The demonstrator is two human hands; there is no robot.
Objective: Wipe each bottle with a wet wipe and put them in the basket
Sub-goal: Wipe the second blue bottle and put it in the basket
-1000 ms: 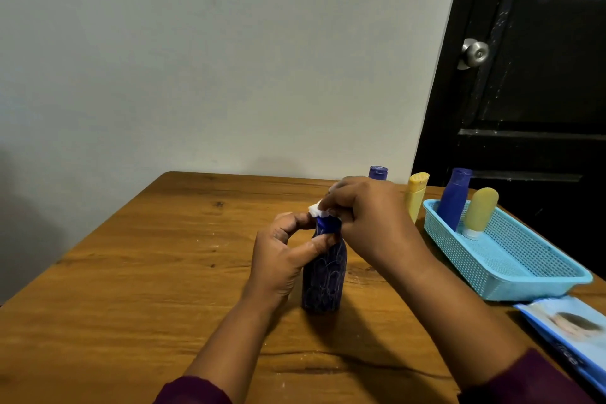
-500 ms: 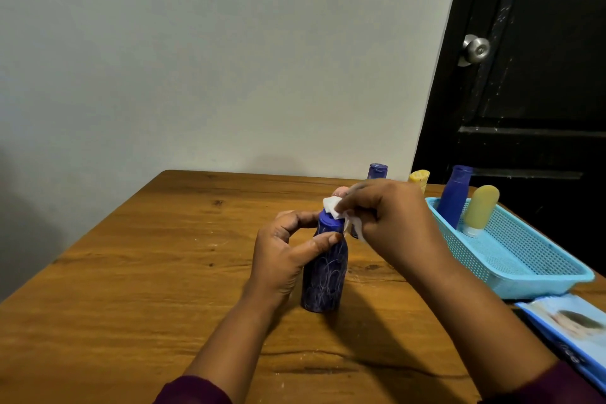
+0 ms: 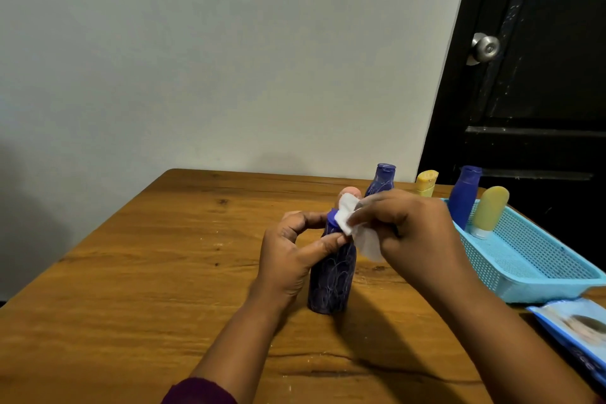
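Note:
A dark blue patterned bottle [image 3: 332, 282] stands upright on the wooden table [image 3: 164, 272]. My left hand [image 3: 288, 259] grips its neck from the left. My right hand [image 3: 413, 233] pinches a white wet wipe [image 3: 355, 226] against the bottle's cap. Behind my hands stand a second dark blue bottle [image 3: 382, 179] and a yellow bottle [image 3: 426, 183] on the table. The light blue basket [image 3: 531, 269] at the right holds a blue bottle [image 3: 464, 197] and a yellow tube [image 3: 490, 211], both leaning at its far end.
A blue pack of wet wipes [image 3: 574, 328] lies at the table's right front edge. The wall runs along the table's far side. A black door with a metal knob [image 3: 485, 47] is behind the basket.
My right hand has drawn back to the right, so more of the wipe and the bottle's cap show. The left hand keeps its grip on the neck.

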